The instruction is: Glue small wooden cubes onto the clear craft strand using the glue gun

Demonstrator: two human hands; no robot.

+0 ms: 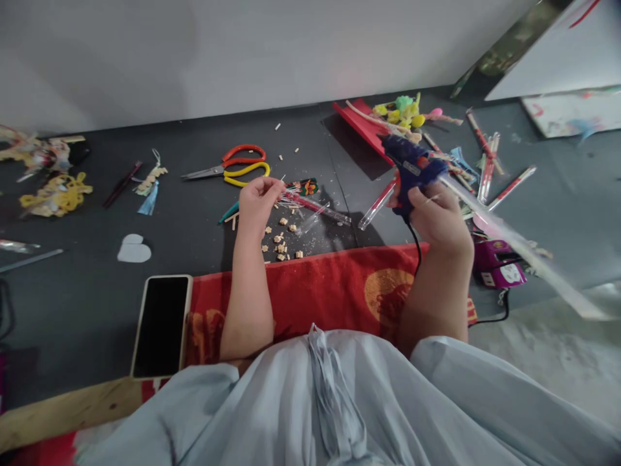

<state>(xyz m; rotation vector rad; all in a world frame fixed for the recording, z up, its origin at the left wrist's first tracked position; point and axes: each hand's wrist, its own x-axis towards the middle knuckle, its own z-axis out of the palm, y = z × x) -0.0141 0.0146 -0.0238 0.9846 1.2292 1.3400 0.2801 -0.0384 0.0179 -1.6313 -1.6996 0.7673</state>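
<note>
My right hand (431, 207) is wrapped round a blue hot glue gun (412, 162), its nozzle tilted up and to the left. A long clear glue stick (524, 243) sticks out of its back end. The fingers of my left hand (261, 197) are pinched together; a thin pale tip shows at them, too small to name. Just beyond and right of that hand lie a red and clear plastic tube (317, 206) and a black piece with an orange flower (306, 187). Small wooden pieces (280, 239) are scattered below them.
Scissors (233, 166) with orange and yellow handles lie behind my left hand. A phone (162, 327) rests at the front left, near a white heart shape (134, 248). On the right are a red tray-like piece (363, 126), craft scraps and a purple power strip (499, 262).
</note>
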